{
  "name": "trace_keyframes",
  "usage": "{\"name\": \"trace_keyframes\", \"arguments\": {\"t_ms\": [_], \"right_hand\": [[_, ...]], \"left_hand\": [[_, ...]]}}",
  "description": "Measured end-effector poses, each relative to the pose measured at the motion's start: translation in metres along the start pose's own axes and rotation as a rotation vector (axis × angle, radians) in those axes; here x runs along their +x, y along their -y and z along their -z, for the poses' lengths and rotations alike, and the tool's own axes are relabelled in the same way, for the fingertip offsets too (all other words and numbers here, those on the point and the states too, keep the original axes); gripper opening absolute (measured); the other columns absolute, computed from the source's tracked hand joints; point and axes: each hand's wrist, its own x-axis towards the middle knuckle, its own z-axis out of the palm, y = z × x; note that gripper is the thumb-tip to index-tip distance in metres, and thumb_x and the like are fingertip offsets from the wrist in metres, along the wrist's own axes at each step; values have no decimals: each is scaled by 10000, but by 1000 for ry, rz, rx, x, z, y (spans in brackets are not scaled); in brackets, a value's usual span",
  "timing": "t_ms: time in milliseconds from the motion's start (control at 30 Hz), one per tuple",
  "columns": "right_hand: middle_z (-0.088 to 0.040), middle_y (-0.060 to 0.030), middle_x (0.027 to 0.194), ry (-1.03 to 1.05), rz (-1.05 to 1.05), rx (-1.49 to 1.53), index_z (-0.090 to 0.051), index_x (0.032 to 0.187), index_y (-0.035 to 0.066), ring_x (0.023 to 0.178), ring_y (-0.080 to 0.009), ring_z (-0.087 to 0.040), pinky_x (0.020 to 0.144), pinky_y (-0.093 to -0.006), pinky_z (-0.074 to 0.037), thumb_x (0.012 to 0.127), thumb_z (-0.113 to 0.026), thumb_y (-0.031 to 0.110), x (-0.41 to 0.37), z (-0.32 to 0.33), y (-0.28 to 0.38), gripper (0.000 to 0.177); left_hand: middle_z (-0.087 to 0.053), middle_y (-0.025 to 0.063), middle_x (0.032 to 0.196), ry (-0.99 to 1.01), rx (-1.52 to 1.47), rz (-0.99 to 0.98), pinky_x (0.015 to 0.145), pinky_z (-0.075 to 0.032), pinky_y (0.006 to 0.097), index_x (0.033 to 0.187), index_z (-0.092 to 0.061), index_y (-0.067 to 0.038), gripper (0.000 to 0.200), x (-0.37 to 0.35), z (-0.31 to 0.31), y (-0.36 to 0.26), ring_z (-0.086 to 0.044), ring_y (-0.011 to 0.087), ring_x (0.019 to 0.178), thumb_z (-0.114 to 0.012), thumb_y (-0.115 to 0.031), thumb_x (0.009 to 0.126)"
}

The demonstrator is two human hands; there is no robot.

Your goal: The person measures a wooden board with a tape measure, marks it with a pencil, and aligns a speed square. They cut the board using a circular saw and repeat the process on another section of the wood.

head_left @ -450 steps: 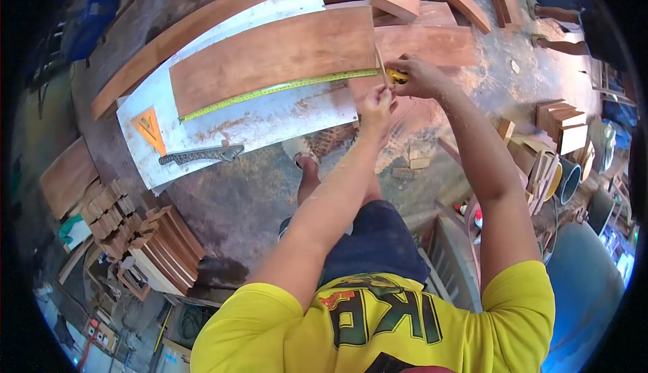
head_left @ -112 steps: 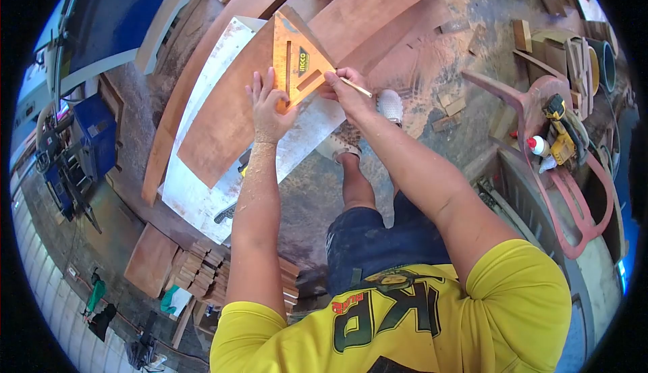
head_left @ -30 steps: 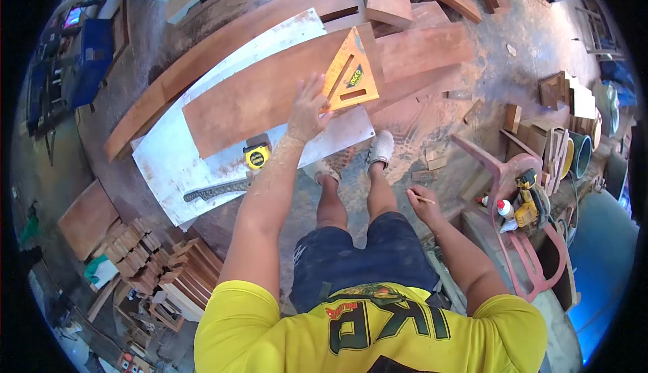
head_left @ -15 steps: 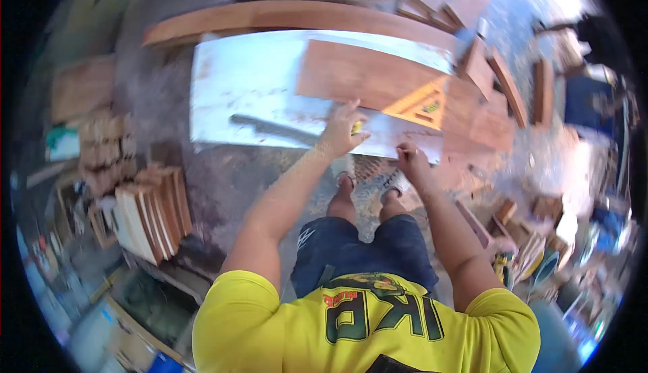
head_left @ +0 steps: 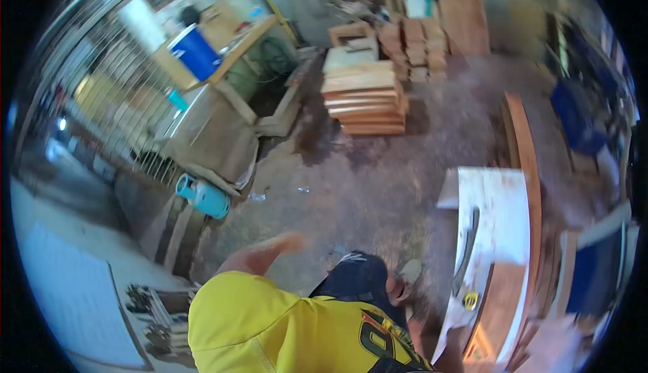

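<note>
My left hand [head_left: 289, 241], smeared by motion, is held out over the bare concrete floor, and its fingers cannot be made out. At the bottom, what shows of my right hand and forearm [head_left: 452, 347] is dark and blurred, beside the white board [head_left: 496, 204]. A yellow and black tape measure [head_left: 470, 300] lies on that board. Near it rests a long, dark grey strip [head_left: 466, 251] with a wider near end. A reddish-brown wood panel [head_left: 505, 292] lies on the board too, with a yellow triangular square [head_left: 479, 346] at its near end.
A long wooden beam [head_left: 526, 150] runs along the board's far side. Stacked wood panels [head_left: 364, 96] stand on the floor ahead. To the left are a teal gas cylinder [head_left: 202, 196], a concrete-looking trough [head_left: 277, 120] and a blue cooler [head_left: 194, 52] on a wooden bench.
My view and body have turned left, so the board now lies at the right. The tape measure, earlier at my left hand, now lies on the board. My left arm has swung away from it.
</note>
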Motion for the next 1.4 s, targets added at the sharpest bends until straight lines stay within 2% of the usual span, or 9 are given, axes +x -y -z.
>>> {"name": "trace_keyframes", "arguments": {"t_ms": [33,100,233,400,600,900,1133,1233,1400], "right_hand": [[-644,-256,1093,21,-29,-57,-578,1204,-15,1025,-377,-632,853,-427,-505,818,-585,216,-17,12,5,449],[-650,-273,1056,162,-72,20,-615,1143,-21,990,-386,-644,875,-479,-498,771,-628,308,-39,39,15,497],[-652,-260,1031,143,-3,26,-621,1119,-14,967,-371,-643,856,-468,-498,776,-632,298,-22,93,63,463],[-654,-245,1001,122,92,27,-629,1088,-5,938,-352,-641,832,-453,-499,783,-637,285,42,153,166,420],[-656,-226,963,137,209,28,-639,1052,6,903,-330,-639,803,-436,-500,792,-643,269,121,180,336,369],[-659,-197,908,312,388,-51,-654,997,23,851,-296,-636,760,-409,-501,805,-653,245,195,175,580,294],[-662,-176,865,435,506,-196,-665,954,36,811,-270,-633,726,-389,-502,815,-660,227,292,165,750,237],[-663,-166,846,451,627,-325,-670,936,41,793,-258,-632,712,-380,-502,819,-663,219,360,155,817,213],[-664,-150,815,244,1006,-520,-678,905,50,764,-239,-630,687,-366,-503,826,-668,206,463,170,1030,175]], "left_hand": [[-690,143,814,-62,227,-226,624,-489,449,1214,-630,-104,402,-38,-40,63,-630,301,703,-615,-276,851],[-618,107,677,398,49,429,573,-422,416,913,-690,-88,250,-87,-33,19,-424,239,579,-669,-322,830],[-706,118,960,458,-660,648,855,-494,380,939,-721,-87,267,-122,-130,90,-644,256,920,-661,-338,872],[-653,146,1198,326,-352,497,951,-458,413,1174,-652,-65,478,-58,-11,28,-599,306,1101,-626,-444,884],[-635,173,1212,-136,-591,502,960,-462,402,1191,-628,-51,472,-2,83,120,-603,296,1115,-650,-390,863],[-657,182,1159,-248,-597,683,928,-482,400,1175,-635,-37,521,-12,170,276,-620,311,1080,-666,-437,843],[-669,187,1124,-306,-800,886,903,-491,402,1135,-646,-18,510,-20,87,367,-638,299,1031,-632,-450,866],[-689,169,1062,85,-140,473,842,-510,376,1088,-652,-12,445,-51,63,382,-657,260,949,-631,-407,883],[-697,152,1024,-311,-986,1205,809,-515,357,1065,-654,-11,419,-58,105,390,-658,230,915,-644,-386,880]]}}
